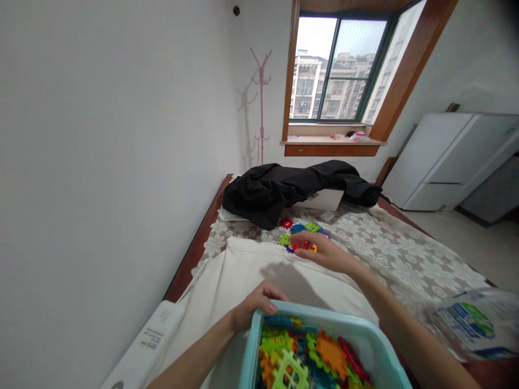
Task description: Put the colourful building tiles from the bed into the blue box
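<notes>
My left hand is closed over the near-left corner of a light blue plastic bin, thumb on the rim. Inside the bin lie many colourful interlocking plastic building pieces, among them an orange one. Stretched out farther ahead, my right hand has its fingers and thumb apart. It hovers over or beside a small group of similar pieces on the patterned tablecloth. A red piece, a blue piece and a green piece show there; others are partly hidden behind the fingers.
White cloth covers the near part of the table. Black fabric drapes over a white box at the back. A white device lies along the left wall. At right sits a clear plastic package.
</notes>
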The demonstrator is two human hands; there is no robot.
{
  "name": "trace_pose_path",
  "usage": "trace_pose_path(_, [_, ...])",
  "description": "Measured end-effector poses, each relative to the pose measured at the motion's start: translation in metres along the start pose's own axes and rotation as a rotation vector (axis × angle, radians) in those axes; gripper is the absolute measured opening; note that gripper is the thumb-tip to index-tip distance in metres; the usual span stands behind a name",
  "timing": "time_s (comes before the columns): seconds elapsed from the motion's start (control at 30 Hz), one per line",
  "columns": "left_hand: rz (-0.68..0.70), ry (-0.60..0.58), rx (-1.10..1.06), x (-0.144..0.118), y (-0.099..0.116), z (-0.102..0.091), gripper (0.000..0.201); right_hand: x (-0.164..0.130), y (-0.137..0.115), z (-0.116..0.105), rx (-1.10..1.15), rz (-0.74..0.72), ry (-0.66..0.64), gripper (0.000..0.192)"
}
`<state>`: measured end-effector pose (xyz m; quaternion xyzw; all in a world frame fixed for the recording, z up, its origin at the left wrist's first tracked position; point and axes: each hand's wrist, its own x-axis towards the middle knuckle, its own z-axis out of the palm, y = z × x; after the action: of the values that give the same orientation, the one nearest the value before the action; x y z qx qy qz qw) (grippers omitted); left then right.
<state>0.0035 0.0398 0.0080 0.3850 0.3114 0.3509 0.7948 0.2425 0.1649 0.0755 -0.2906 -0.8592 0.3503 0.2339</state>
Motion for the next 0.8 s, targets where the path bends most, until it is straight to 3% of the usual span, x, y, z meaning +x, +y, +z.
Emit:
trace_pose_path(0.1, [0.036, 0.047, -0.007, 0.001, -0.006, 0.000, 0.049, 0.028, 0.048, 0.018, -0.325, 0.082, -0.044, 0.068])
trace_pose_path(0.17, [0.049, 0.071, -0.011, 0.002, -0.008, -0.003, 0.051, 0.039, 0.066, 0.026, -0.412, 0.115, -0.115, 0.066])
trace_pose_path(0.23, [0.056, 0.086, -0.035, 0.003, -0.010, -0.005, 0.050, 0.044, 0.075, 0.028, -0.429, 0.130, -0.137, 0.053])
trace_pose_path(0.4, [0.066, 0.102, -0.089, 0.003, -0.011, -0.011, 0.049, 0.042, 0.087, 0.012, -0.285, 0.124, -0.109, 0.022])
trace_pose_path(0.53, [0.093, 0.142, -0.121, 0.002, -0.014, -0.015, 0.046, 0.041, 0.094, 0.012, -0.251, 0.113, -0.001, 0.032])
trace_pose_path(0.63, [0.101, 0.152, -0.138, 0.001, -0.015, -0.015, 0.044, 0.043, 0.091, 0.023, -0.350, 0.063, -0.018, 0.048])
trace_pose_path(0.8, [0.104, 0.127, -0.120, 0.002, -0.012, -0.012, 0.046, 0.046, 0.081, 0.031, -0.494, 0.079, -0.147, 0.033])
